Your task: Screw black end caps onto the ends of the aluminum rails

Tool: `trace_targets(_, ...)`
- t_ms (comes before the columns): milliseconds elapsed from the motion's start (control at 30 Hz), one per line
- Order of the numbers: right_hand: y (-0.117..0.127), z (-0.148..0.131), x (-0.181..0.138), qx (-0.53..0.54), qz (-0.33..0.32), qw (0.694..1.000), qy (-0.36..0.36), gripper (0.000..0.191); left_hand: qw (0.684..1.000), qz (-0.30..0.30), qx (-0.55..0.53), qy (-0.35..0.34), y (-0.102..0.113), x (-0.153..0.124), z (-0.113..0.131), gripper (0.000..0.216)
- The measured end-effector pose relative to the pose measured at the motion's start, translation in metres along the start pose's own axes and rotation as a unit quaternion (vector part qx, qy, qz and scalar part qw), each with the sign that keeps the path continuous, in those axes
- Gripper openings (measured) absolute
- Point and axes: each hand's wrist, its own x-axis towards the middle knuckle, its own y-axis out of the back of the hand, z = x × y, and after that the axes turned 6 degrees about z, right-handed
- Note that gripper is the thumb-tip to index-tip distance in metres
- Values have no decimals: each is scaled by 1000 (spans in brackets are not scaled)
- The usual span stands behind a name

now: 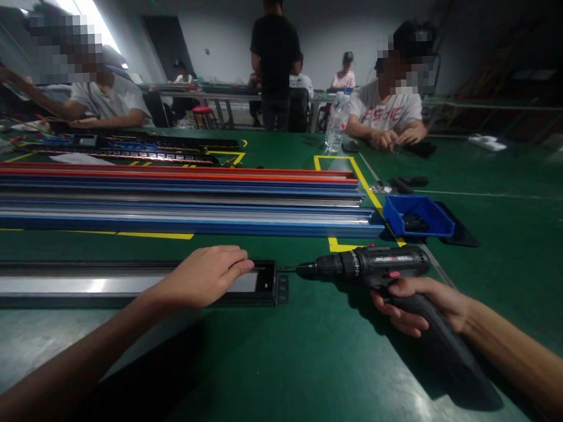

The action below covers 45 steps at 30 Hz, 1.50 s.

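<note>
A long black-edged metal profile (86, 285) with a silver inner strip lies on the green tabletop. My left hand (207, 276) grips it near its right end, thumb along the top and fingers over the far side. A black end cap (267, 285) with a small slotted bracket (282, 289) closes that end. My right hand (414, 305) is wrapped around the handle of a black cordless drill (386, 265), which is level and points left. Its bit (286, 269) reaches the end cap; whether a screw sits at the tip is too small to tell.
Behind the profile lie several long blue and orange rails (178, 200). A blue parts bin (419, 214) with dark pieces stands right of them, beyond yellow tape markings. Farther back are a plastic bottle (336, 124), black electronic strips (143, 152) and other people seated across the table.
</note>
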Motion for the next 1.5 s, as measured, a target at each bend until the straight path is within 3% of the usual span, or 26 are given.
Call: trace_targets(1500, -7, -4, 2, -2, 18, 1000, 3, 26, 1000, 1, -23, -17, 3, -2, 4, 44)
